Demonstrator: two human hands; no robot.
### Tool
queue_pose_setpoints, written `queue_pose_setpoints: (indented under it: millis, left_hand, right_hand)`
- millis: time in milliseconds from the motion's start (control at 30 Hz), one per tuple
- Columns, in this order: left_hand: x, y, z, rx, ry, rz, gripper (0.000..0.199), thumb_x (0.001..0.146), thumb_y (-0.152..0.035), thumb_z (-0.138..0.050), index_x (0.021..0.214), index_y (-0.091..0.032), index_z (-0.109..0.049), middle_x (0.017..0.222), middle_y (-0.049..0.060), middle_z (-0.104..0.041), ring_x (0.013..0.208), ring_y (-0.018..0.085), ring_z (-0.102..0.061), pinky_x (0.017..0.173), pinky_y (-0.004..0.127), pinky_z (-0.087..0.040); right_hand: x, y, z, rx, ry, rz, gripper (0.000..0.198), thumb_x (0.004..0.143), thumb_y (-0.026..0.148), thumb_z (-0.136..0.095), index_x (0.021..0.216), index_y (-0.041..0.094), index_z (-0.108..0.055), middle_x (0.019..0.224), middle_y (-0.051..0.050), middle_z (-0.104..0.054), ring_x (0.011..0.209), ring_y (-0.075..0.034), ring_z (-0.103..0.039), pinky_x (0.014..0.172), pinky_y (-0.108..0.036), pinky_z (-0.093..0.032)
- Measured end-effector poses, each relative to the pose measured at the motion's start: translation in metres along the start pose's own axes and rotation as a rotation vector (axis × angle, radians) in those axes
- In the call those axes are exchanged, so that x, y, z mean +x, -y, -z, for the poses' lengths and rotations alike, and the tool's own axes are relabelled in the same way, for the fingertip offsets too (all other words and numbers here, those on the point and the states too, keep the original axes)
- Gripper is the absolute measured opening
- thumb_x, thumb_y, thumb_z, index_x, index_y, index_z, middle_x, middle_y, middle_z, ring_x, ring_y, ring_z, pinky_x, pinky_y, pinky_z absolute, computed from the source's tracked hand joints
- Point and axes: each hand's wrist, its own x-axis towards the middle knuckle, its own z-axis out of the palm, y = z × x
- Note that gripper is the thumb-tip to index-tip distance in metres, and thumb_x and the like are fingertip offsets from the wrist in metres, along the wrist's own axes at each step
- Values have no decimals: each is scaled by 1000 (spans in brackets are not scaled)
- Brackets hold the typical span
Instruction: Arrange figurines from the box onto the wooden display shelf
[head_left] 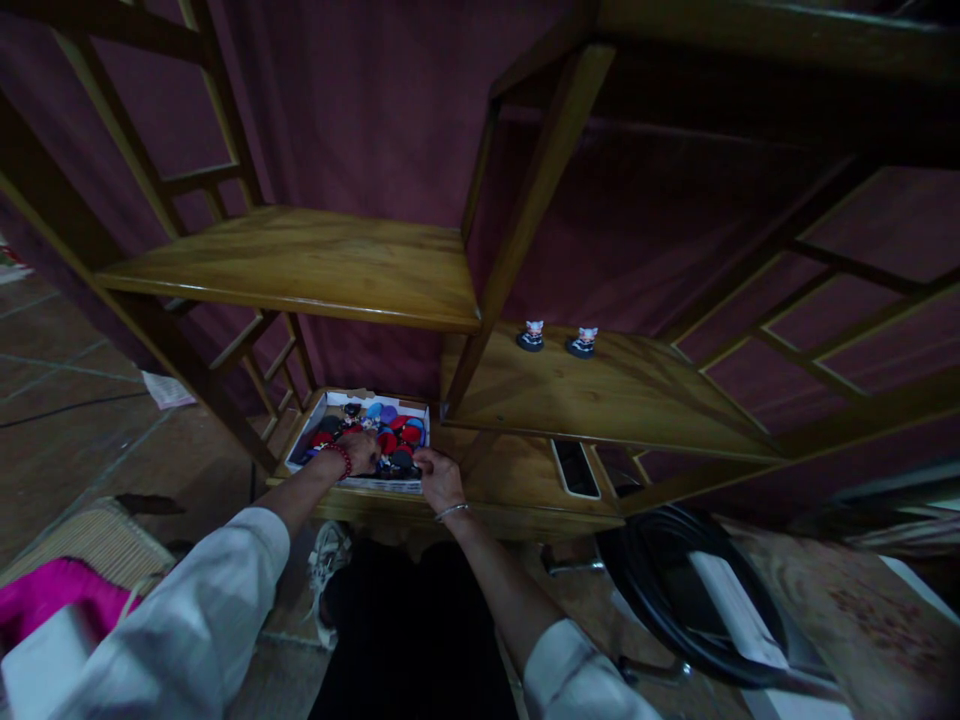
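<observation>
A white open-topped cardboard box [298,447] sits on the lowest shelf, filled with small figurines [388,440] on round red, blue, purple and dark bases. My left hand [361,452], with a red bead bracelet, reaches down into the box among them; its fingertips are hidden, so its grip cannot be made out. At the box's front right corner, my right hand [441,478], wearing a silver bangle, has its fingers drawn together in a pinch. Whether they hold the box edge or a small piece is unclear.
Two small figurines, a left one [532,336] and a right one [583,343], stand on the middle wooden shelf [630,395]. A phone [576,469] lies on the lowest shelf. Above the box is another shelf [322,262]. A black chair [675,590] stands at right, a woven stool [97,545] at left.
</observation>
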Motion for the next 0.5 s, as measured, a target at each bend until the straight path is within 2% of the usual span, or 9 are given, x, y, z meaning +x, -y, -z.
queue_pose_setpoints:
  millis: [300,500]
  left_hand:
    - [-3,-14,1,91,42,40,16,66,-18,-54,78,-16,-64,101,10,-56,83,22,-58,71,31,-45]
    - [-3,-13,5,54,-5,118,18,71,-19,-48,83,-13,-60,106,13,-54,83,21,-59,71,31,-45]
  right_hand:
    - [1,5,2,-17,2,-16,29,63,5,-37,70,19,-62,72,0,-65,67,-13,-60,67,-23,-48]
    - [1,9,5,-34,2,13,29,63,6,-36,70,18,-62,73,-1,-64,69,-13,-60,68,-24,-47]
